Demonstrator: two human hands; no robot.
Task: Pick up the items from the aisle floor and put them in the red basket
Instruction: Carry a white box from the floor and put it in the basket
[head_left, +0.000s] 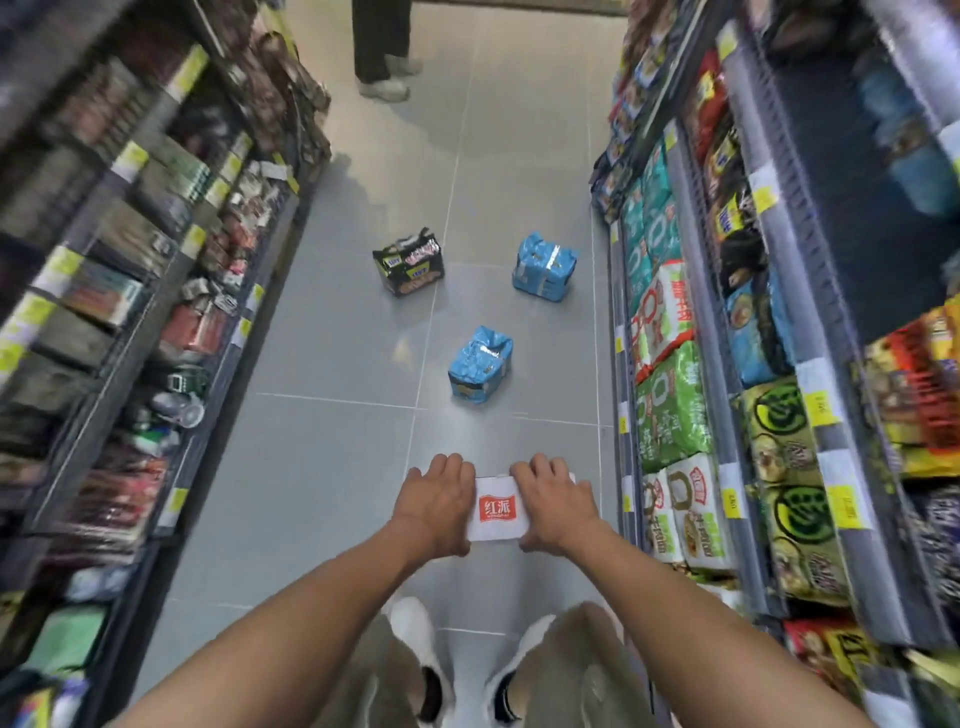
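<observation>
Our left hand and right hand clasped a white red-labelled packet; a blue plastic multipack lay beyond.

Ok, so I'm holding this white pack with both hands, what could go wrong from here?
Left hand and right hand both grip the white pack, and no red basket is in view, so you may fumble while looking for it. The nearer blue pack lies on the floor just ahead; a step forward could crush it. A person stands at the aisle's far end and might walk into your path.
</observation>
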